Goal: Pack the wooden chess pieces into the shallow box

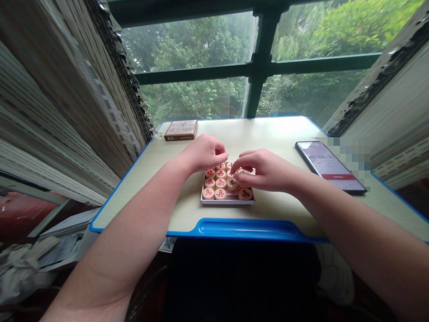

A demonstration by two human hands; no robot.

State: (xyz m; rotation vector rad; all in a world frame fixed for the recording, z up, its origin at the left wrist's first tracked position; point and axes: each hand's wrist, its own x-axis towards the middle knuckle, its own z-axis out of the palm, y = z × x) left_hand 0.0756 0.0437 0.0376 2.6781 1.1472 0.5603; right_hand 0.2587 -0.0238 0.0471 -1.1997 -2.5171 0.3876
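A shallow white-edged box (228,202) lies on the table in front of me. Round wooden Chinese chess pieces (220,183) fill much of it in rows, red characters on the left and black on the right. At the lower right corner sits a black-lettered piece (245,194), with a gap to its left. My left hand (207,152) is at the box's far edge, fingers curled towards the thumb; what they hold, if anything, is hidden. My right hand (259,169) covers the box's far right part, thumb and fingertips closed about a chess piece among the black ones.
A brown patterned box lid (181,130) lies at the table's far left. On the right, a phone (330,165) shows a running timer. The table (144,197) has a blue rim and a blue front tray (248,228). Curtains hang on both sides of the window.
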